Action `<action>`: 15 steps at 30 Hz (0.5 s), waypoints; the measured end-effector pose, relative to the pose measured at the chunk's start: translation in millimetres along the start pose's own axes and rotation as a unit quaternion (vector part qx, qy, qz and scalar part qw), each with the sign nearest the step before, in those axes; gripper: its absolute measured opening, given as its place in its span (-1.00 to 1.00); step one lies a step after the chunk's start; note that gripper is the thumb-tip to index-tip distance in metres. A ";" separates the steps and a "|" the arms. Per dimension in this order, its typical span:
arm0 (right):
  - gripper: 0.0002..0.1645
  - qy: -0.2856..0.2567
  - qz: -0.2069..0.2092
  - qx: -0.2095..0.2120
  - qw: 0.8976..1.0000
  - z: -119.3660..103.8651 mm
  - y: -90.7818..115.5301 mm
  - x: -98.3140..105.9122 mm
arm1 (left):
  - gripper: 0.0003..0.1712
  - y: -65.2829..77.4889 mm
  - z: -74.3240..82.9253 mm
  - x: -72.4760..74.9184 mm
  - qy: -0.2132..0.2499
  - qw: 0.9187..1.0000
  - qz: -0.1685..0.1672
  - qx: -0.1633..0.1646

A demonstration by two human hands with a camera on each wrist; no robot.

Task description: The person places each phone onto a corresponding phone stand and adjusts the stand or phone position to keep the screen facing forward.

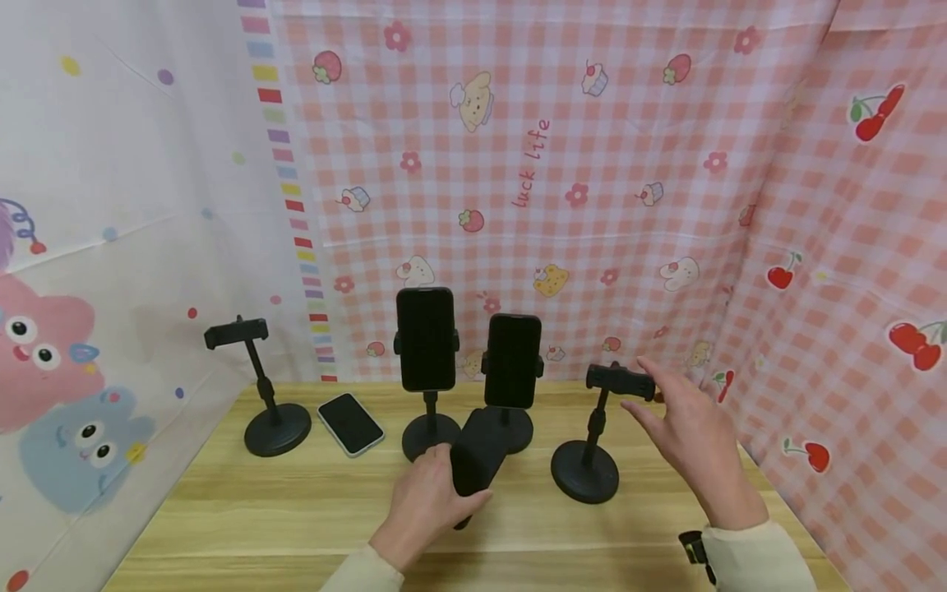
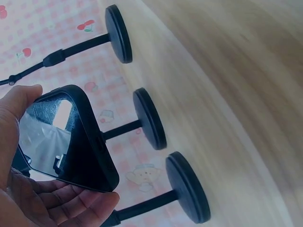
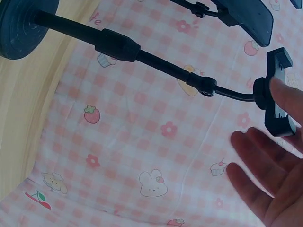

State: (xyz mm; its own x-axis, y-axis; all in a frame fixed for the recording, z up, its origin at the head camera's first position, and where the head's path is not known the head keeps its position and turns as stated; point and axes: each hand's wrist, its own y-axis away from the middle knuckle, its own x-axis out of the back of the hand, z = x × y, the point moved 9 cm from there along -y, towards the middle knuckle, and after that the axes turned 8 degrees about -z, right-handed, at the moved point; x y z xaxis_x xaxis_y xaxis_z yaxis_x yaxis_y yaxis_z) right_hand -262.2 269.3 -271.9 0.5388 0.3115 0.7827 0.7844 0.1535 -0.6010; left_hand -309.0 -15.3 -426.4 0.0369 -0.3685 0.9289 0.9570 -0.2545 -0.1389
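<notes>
My left hand point(image 1: 422, 503) grips a black smartphone point(image 1: 479, 454) by its sides, tilted in front of the middle stands. In the left wrist view, the phone's glossy screen point(image 2: 52, 127) catches reflections, with thumb and fingers on opposite edges. On the right stands a black phone stand point(image 1: 584, 472) with a round base and a bare clamp point(image 1: 620, 381). My right hand point(image 1: 695, 440) is at the clamp's right end, thumb and forefinger spread apart. From the right wrist, the thumb point(image 3: 289, 99) overlaps the clamp while the other fingers extend below it.
Two stands at the centre back carry upright phones, a larger phone point(image 1: 427, 339) and a smaller phone point(image 1: 513, 362). Another stand point(image 1: 277, 429) with a bare clamp is at the left, beside a white-edged phone point(image 1: 351, 424) lying flat. Patterned cloths point(image 1: 592, 164) enclose the wooden table point(image 1: 296, 526).
</notes>
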 end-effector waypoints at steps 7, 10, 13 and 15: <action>-0.45 0.023 0.055 0.039 0.997 -7.4 1.0 7.0 | 0.08 -2.9 12.3 5.8 0.014 1.000 0.002 -0.005; -0.46 0.032 0.062 0.044 0.997 -9.0 0.3 6.6 | 0.09 -3.8 17.8 9.4 0.019 1.000 0.005 -0.008; -0.48 0.042 0.076 0.049 0.995 -11.6 -0.3 6.5 | 0.07 -5.0 24.2 14.0 0.021 0.999 0.015 -0.019; -0.49 0.045 0.088 0.051 0.994 -13.6 -0.4 6.6 | 0.05 -5.7 28.2 17.0 0.022 0.999 0.020 -0.025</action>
State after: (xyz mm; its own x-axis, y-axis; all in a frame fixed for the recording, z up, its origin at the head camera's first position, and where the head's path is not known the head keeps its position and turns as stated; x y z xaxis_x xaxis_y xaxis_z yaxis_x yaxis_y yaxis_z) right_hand -254.8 258.5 -264.3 0.6940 0.2578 0.6722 0.6426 0.1992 -0.7399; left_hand -305.7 5.1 -400.2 0.0608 -0.4178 0.9065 0.9396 -0.2826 -0.1933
